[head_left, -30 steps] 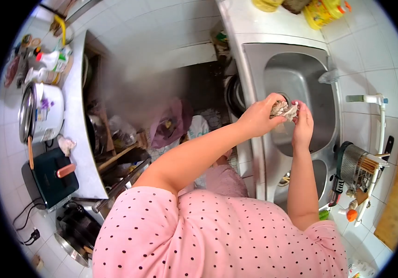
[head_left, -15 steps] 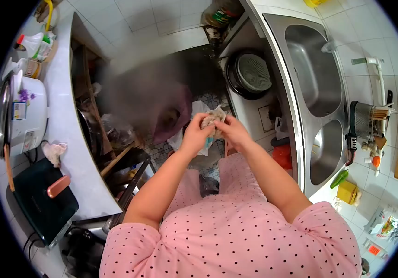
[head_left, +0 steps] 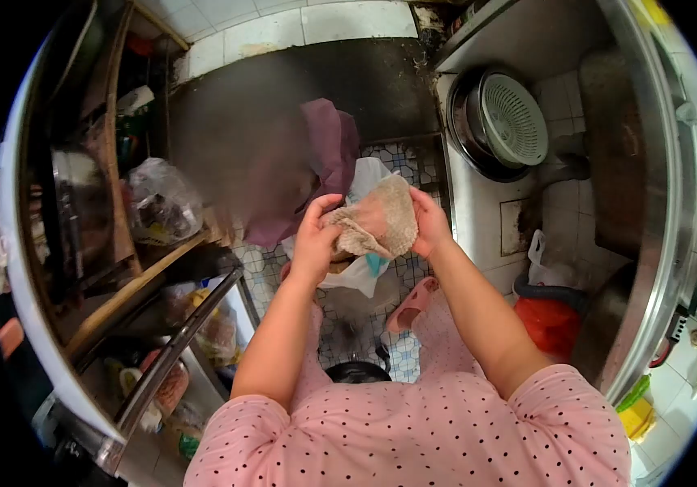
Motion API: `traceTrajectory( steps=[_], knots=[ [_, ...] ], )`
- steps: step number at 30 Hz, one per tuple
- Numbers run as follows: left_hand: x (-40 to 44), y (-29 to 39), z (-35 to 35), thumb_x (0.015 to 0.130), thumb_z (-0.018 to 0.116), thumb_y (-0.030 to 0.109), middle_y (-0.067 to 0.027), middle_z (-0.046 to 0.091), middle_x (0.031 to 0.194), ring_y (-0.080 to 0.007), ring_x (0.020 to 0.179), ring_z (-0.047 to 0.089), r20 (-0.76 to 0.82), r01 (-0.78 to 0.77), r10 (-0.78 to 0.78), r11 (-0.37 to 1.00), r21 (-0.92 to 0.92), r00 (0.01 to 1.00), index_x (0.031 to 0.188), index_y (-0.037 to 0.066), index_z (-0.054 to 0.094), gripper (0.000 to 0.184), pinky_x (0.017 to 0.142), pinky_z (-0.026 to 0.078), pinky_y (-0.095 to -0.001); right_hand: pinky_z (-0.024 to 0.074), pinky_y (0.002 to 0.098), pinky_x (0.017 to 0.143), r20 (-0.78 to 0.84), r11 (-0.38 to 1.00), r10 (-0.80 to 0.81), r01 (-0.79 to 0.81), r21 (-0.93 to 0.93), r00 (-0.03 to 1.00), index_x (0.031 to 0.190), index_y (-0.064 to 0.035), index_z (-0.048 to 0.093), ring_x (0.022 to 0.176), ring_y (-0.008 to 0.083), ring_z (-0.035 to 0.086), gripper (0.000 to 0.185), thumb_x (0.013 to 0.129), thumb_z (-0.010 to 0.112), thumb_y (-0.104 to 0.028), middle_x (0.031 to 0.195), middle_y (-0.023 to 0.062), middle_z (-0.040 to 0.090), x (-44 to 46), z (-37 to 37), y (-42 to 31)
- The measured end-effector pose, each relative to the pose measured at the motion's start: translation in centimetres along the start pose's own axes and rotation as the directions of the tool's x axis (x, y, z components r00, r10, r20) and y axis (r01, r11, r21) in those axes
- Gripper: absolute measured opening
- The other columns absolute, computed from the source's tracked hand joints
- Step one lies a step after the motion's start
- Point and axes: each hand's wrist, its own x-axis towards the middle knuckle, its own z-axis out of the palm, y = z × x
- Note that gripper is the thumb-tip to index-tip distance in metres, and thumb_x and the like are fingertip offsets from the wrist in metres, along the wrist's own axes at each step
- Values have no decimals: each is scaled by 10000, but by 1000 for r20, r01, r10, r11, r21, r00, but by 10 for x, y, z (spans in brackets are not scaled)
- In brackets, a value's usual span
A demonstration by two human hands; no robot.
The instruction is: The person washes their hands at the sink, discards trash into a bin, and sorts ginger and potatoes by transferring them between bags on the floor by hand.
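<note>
A beige, stained cleaning cloth [head_left: 397,213] is spread between my two hands, above the floor. My left hand [head_left: 312,243] grips its bunched left side, with thumb and fingers bent around the folds. At the opposite edge, my right hand [head_left: 431,226] holds the cloth, its fingers partly hidden behind it. Beneath the cloth is a white plastic bag [head_left: 358,280] with a teal patch. Beyond it lies a purple bag [head_left: 334,146], partly covered by a grey blur in the view.
To the right, a pale green colander [head_left: 515,118] sits in metal basins on a low ledge. A red bag [head_left: 545,326] stands nearer. On the left are wooden shelves with a clear plastic bag [head_left: 163,201] and an open drawer [head_left: 178,349]. A pink slipper [head_left: 413,305] is below.
The cloth was crumpled between both hands and is now opened out, with the hands farther apart. My view has tipped downward, showing more floor and shelves and less counter and sink.
</note>
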Motion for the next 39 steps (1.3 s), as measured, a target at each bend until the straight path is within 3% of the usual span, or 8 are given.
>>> traceTrajectory(
  steps=[11,15,18,19,23,26,32,39],
  knots=[
    [35,-30,-21,773,496,-105,-49,565,1100,-154,1042,539,254,-447,368,736,508,894,1151,25,524,400,908,419,-272,460,338,942,480,973,228,-181,-143,847,1272,10,487,1093,221,562,408,895,561,-130,1213,132,557,71,-80,42],
    [19,-22,-9,778,535,-67,-133,559,1152,-276,1105,544,475,-557,410,105,824,779,1189,21,506,421,938,425,-319,393,307,986,752,704,206,439,-558,626,1304,-24,475,1167,191,495,403,921,528,-137,1288,70,497,60,-52,20],
    [16,-37,-2,788,597,26,-177,506,1251,-368,1142,503,441,-539,437,126,833,784,1239,62,495,463,964,412,-405,386,335,997,895,320,61,841,-437,442,1320,-32,461,1172,203,493,421,920,527,-145,1289,75,495,64,-50,17],
    [13,-42,-1,790,606,40,-183,489,1273,-369,1163,491,425,-519,454,99,849,783,1251,68,489,476,970,408,-406,370,369,1033,813,664,66,583,-469,579,1334,-35,443,1185,214,490,458,907,559,-150,1303,89,491,41,-48,10],
    [6,-53,1,795,635,85,-206,433,1341,-381,1218,455,407,-484,443,72,872,799,1278,89,478,508,988,395,-412,455,381,980,618,937,127,111,-332,776,1322,-48,456,1140,206,540,477,904,588,-236,1294,102,516,29,-106,-12],
    [3,-57,4,802,645,92,-189,463,1322,-360,1183,493,411,-494,389,140,858,824,1236,84,518,452,955,428,-395,505,370,919,428,784,91,200,-587,899,1306,-49,473,1039,207,610,460,903,596,-233,1201,118,597,46,-202,-57],
    [33,-90,22,805,644,81,-159,533,1247,-320,1051,578,430,-463,172,354,813,886,1160,75,571,362,856,485,-350,456,407,991,105,894,-172,200,-400,979,1329,-67,425,1163,236,536,530,880,616,-275,1288,120,526,-28,-270,-113],
    [53,-112,67,838,605,163,-170,521,1258,-373,1085,551,607,-616,108,187,765,787,1176,107,562,345,894,467,-420,453,428,983,-103,907,-394,368,-204,913,1345,-119,423,1171,252,524,513,894,601,-286,1316,74,502,-77,-364,-133]
  ],
)
